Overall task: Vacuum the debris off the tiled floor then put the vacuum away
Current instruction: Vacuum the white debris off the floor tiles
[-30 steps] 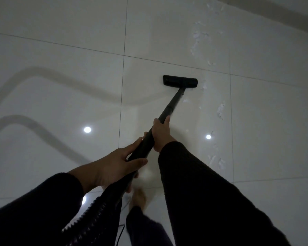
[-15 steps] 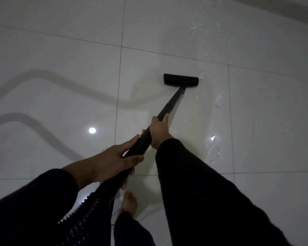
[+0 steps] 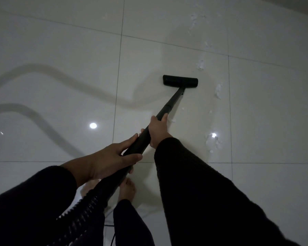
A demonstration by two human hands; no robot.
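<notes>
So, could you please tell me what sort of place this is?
Probably an indoor room in a home: large glossy tiled floor mirroring ceiling lights, a vacuum wand in use, and a bare foot.

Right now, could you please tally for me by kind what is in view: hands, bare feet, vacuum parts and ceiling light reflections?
Hands: 2, left hand and right hand, both gripping the wand.
Bare feet: 2, one foot and another foot partly hidden.
Vacuum parts: 3, the wand, floor head and ribbed hose.
Round light reflections: 2, and.
Total: 9.
</notes>
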